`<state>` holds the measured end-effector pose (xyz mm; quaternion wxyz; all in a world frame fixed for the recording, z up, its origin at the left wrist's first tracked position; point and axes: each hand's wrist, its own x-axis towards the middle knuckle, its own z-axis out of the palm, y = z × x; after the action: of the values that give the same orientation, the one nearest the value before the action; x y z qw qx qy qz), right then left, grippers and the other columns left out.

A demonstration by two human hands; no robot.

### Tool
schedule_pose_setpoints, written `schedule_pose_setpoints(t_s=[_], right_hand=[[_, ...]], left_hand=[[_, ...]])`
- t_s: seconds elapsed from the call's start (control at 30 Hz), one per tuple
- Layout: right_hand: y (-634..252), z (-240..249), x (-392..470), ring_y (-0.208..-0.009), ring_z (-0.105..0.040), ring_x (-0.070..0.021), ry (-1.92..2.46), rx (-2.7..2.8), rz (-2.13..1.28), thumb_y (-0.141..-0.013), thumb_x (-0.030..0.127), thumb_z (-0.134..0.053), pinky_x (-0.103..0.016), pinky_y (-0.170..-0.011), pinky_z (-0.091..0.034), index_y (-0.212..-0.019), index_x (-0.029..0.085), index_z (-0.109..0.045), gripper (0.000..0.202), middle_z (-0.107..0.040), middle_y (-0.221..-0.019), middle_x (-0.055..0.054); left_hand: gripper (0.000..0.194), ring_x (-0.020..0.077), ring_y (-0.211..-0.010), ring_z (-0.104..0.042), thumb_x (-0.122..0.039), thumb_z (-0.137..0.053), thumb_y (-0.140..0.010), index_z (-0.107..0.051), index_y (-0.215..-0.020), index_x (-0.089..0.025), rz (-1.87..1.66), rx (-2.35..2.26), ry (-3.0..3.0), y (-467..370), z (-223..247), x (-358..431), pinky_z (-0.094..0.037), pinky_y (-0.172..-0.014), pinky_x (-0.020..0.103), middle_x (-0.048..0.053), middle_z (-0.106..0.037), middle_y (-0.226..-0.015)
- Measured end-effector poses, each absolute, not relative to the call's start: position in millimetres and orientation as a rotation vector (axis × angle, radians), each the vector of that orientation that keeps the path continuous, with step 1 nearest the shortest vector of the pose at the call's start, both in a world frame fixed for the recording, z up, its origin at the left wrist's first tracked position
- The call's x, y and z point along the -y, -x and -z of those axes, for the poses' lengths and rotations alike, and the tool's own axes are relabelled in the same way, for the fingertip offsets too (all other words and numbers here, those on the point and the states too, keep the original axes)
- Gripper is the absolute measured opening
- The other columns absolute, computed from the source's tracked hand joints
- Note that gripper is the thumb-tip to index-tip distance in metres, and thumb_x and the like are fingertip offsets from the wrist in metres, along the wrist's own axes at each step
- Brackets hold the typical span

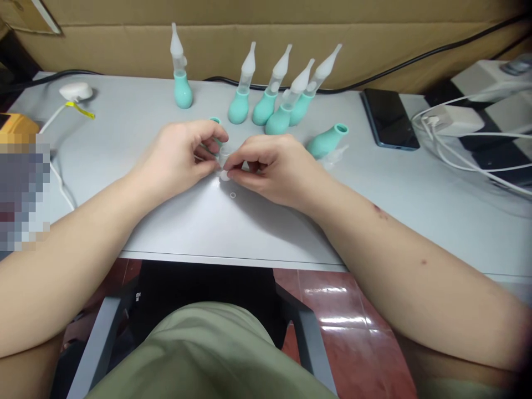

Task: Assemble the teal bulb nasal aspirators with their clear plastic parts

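Both hands meet over the desk at a small clear plastic tube [225,151], partly hidden by fingers. My left hand [183,155] is curled, its thumb and fingertips against the tube's left side. From the right, my right hand [276,169] pinches the tube's lower end between thumb and forefinger. A tiny pale ring [233,195] lies on the desk just below. Behind my left fingers a teal rubber bulb [215,120] shows only in part. Another teal bulb [326,141] lies tilted with its mouth open beyond my right hand, beside a clear plastic piece [334,158].
Several assembled teal nasal aspirators with white tips stand along the back, including one at the left [183,91] and a cluster [278,119] in the middle. A dark phone [390,119] and white cables [453,122] lie right. A white charger [76,91] sits left.
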<state>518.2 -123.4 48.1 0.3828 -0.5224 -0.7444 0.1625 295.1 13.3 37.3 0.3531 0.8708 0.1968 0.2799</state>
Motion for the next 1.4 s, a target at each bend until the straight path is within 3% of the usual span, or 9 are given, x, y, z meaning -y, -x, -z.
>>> schedule_pose_setpoints(t_s=[0.17, 0.3, 0.47, 0.63, 0.87, 1.03, 1.13, 1.27, 1.4], right_hand=[[-518.9, -59.6, 124.2, -0.078, -0.067, -0.0191, 1.303, 1.522, -0.783, -0.097, 0.021, -0.09, -0.036, -0.072, -0.057, -0.096, 0.023, -0.088, 0.003, -0.081, -0.089, -0.002], [-518.3, -66.7, 122.1, -0.068, -0.059, -0.0138, 1.269, 1.274, -0.962, -0.092, 0.011, -0.094, -0.029, -0.062, -0.052, -0.094, 0.021, -0.086, 0.012, -0.078, -0.083, -0.001], [-515.5, -66.9, 121.1, -0.067, -0.062, -0.0103, 1.119, 1.09, -1.232, -0.093, 0.011, -0.099, -0.023, -0.059, -0.053, -0.094, 0.017, -0.084, 0.017, -0.08, -0.087, -0.002], [-511.3, -65.3, 121.4, -0.07, -0.068, -0.011, 1.021, 1.001, -1.452, -0.088, 0.015, -0.108, -0.02, -0.055, -0.053, -0.098, 0.015, -0.082, 0.027, -0.08, -0.088, -0.003], [-499.6, -74.7, 127.6, -0.058, -0.06, -0.0139, 1.283, 1.111, -1.009, -0.099, 0.006, -0.09, -0.027, -0.047, -0.044, -0.098, 0.022, -0.078, 0.02, -0.072, -0.072, 0.001], [-502.1, -66.8, 127.9, -0.079, -0.073, -0.018, 1.111, 1.442, -0.598, -0.096, 0.009, -0.09, -0.034, -0.072, -0.061, -0.095, 0.024, -0.086, 0.016, -0.082, -0.09, -0.003], [-504.0, -62.2, 128.0, -0.094, -0.081, -0.0225, 1.104, 1.607, -0.456, -0.099, 0.016, -0.09, -0.039, -0.085, -0.066, -0.101, 0.027, -0.092, 0.012, -0.089, -0.106, -0.004], [-504.1, -64.1, 128.9, -0.094, -0.084, -0.0225, 1.104, 1.651, -0.335, -0.1, 0.015, -0.087, -0.039, -0.086, -0.066, -0.098, 0.026, -0.095, 0.014, -0.09, -0.101, -0.002], [-503.3, -65.5, 127.1, -0.092, -0.081, -0.0216, 1.215, 1.647, -0.373, -0.104, 0.011, -0.081, -0.038, -0.085, -0.065, -0.095, 0.025, -0.092, 0.02, -0.089, -0.1, -0.003]], left_hand=[[0.028, 0.0233, -0.088, -0.084, -0.031, -0.089, -0.09, -0.095, -0.115, -0.021, -0.828, -0.49, -2.171, -282.9, -53.0, -5.5, -0.073, -0.081, 0.038, 0.007, -0.088, -0.1], [0.032, 0.0242, -0.09, -0.088, -0.029, -0.094, -0.092, -0.098, -0.123, -0.025, -0.662, -0.346, -1.991, -281.0, -58.8, -1.4, -0.076, -0.079, 0.037, 0.006, -0.092, -0.108], [0.038, 0.0238, -0.099, -0.09, -0.018, -0.098, -0.092, -0.099, -0.128, -0.03, -0.732, -0.213, -1.923, -284.5, -51.4, -1.1, -0.079, -0.093, 0.04, 0.003, -0.092, -0.113], [0.023, 0.0238, -0.094, -0.084, -0.034, -0.1, -0.1, -0.099, -0.123, -0.032, -0.865, -0.12, -2.146, -286.9, -49.6, -2.4, -0.074, -0.08, 0.038, 0.007, -0.089, -0.106], [0.021, 0.0231, -0.099, -0.088, -0.048, -0.095, -0.108, -0.096, -0.12, -0.03, -0.935, -0.139, -2.18, -287.3, -49.5, -6.4, -0.074, -0.084, 0.036, 0.005, -0.092, -0.117], [0.045, 0.0239, -0.098, -0.091, -0.068, -0.098, -0.102, -0.092, -0.12, -0.027, -0.795, -0.228, -2.071, -287.4, -46.6, -5.6, -0.077, -0.088, 0.037, 0.005, -0.092, -0.11], [0.05, 0.023, -0.091, -0.088, -0.065, -0.106, -0.094, -0.092, -0.12, -0.024, -0.756, -0.25, -2.03, -290.1, -47.6, -4.5, -0.075, -0.082, 0.036, 0.005, -0.091, -0.104], [0.053, 0.0199, -0.085, -0.083, -0.055, -0.115, -0.085, -0.091, -0.114, -0.018, -0.769, -0.232, -2.005, -294.8, -47.9, -11.7, -0.07, -0.08, 0.035, 0.004, -0.09, -0.097], [0.059, 0.0172, -0.086, -0.079, -0.059, -0.118, -0.08, -0.091, -0.114, -0.019, -0.766, -0.223, -2.091, -298.2, -46.2, -23.0, -0.069, -0.08, 0.038, 0.001, -0.089, -0.096]])
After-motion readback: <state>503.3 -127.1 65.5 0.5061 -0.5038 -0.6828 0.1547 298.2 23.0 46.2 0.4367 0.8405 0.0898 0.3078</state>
